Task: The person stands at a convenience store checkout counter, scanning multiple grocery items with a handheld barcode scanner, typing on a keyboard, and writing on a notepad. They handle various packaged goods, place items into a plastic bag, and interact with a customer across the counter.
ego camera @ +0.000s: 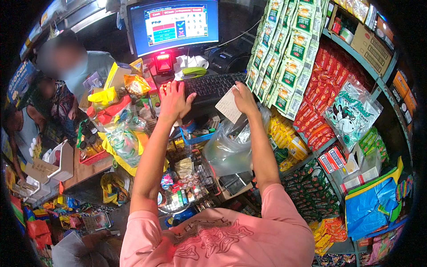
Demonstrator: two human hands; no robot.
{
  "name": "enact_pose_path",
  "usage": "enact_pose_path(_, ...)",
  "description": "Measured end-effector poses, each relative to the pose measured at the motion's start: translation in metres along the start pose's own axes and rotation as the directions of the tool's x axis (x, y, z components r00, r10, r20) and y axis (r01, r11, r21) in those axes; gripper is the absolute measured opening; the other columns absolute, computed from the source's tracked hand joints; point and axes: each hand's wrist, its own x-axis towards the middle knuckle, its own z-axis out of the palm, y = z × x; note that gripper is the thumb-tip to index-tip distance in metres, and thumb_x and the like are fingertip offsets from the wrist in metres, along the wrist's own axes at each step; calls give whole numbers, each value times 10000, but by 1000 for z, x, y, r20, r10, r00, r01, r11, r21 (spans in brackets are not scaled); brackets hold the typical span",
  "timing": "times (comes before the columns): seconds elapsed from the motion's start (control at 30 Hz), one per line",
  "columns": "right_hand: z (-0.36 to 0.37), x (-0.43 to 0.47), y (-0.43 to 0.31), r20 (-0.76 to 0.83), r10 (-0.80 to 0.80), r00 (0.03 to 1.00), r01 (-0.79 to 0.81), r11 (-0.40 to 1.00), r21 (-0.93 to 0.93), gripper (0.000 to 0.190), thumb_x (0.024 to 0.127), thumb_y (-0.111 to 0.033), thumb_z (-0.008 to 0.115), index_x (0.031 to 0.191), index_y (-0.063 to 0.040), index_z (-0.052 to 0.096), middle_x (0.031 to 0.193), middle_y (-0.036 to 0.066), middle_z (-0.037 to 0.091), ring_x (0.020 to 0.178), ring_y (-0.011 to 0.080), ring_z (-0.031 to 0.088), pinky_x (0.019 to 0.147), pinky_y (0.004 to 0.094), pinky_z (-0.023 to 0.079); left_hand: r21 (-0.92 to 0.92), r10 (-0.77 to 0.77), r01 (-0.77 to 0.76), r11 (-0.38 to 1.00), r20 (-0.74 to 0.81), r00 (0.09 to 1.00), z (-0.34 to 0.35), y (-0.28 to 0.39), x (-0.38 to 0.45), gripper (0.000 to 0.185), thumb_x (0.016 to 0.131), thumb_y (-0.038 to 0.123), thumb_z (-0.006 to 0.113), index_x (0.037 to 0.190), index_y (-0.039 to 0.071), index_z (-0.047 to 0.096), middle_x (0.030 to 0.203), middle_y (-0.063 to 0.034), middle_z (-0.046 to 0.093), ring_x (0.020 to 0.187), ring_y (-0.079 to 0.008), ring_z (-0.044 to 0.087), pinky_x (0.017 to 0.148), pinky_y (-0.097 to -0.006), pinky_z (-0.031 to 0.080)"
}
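My left hand [175, 100], fingers spread, rests at the left end of a black computer keyboard [213, 85], lit red by a small scanner [163, 63] with a glowing window. A small handwritten paper [229, 106] is held between the thumb and fingers of my right hand [244, 99], over the keyboard's right part. Behind the keyboard stands a monitor [175, 28] showing a payment screen with a number pad. A green stapler-like item [194, 71] and a white paper roll [201, 62] lie below the monitor. A clear plastic bag [228, 147] hangs under my right forearm.
Hanging sachet strips [293, 50] border the keyboard on the right, beside shelves of packets. Snack packs and bottles crowd the counter [83, 172] at left; people stand beyond it. A wire basket [186, 207] of small goods sits below my forearms. Another person is at lower left.
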Motion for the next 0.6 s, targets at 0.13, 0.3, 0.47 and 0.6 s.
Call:
enact_pose_path(0.13,1,1,3,35,-132,991,135,985,-104,434,1007,-284,489,1238,77,552,1421,307,512,1334,452,472,1137,457,365,-16,-5,5,1000,19,1000,-4,1,0,772,955,625,500,1396,-9,486,1467,-254,461,1405,-428,391,1169,-609,234)
enact_pose_path(0.3,0,7,-7,5,-189,982,189,977,-103,404,1006,-276,494,1197,75,553,1392,304,524,1317,459,476,1117,466,385,-54,-28,28,998,7,1000,-19,11,1,829,948,635,508,1479,5,413,1510,-270,409,1453,-451,304,1186,-609,196)
enact_pose_path(0.47,3,19,-21,81,-139,987,151,975,-161,348,1007,-279,500,1011,67,537,1150,355,576,1136,499,535,990,538,427,-287,67,-114,951,-171,983,-51,43,-31,735,957,515,572,1465,5,426,1503,-262,401,1458,-447,290,1209,-599,162)
enact_pose_path(0.6,2,20,-33,29,-36,999,41,982,-186,349,1002,-277,501,987,68,550,1123,348,596,1100,504,553,937,557,440,-432,117,-182,883,-174,978,-79,68,-75,592,931,320,657,1426,45,485,1468,-226,447,1427,-441,360,1198,-570,239)
